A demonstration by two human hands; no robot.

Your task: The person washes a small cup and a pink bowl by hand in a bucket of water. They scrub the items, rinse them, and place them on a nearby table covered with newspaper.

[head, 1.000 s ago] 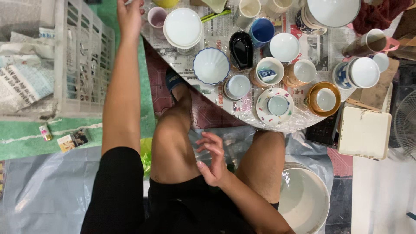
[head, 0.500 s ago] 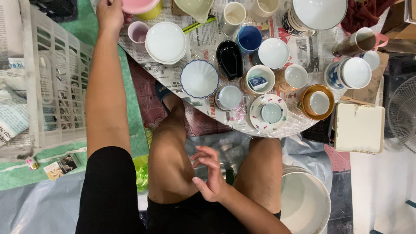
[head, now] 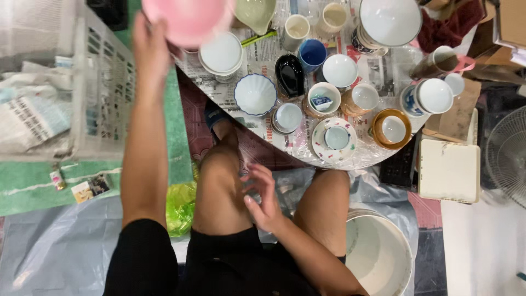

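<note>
A pink bowl (head: 189, 19) is held up at the far edge of the round table (head: 350, 156) by the left hand (head: 149, 46), whose fingers are closed on its near rim (the bowl is motion-blurred). It is judged rigid, smooth and breakable if ceramic, though light enough for 1 hand, and best gripped at the rim. The right hand (head: 263, 197) is held loosely open above the lap, with nothing in it. A white basket (head: 90, 93) stands just left.
</note>
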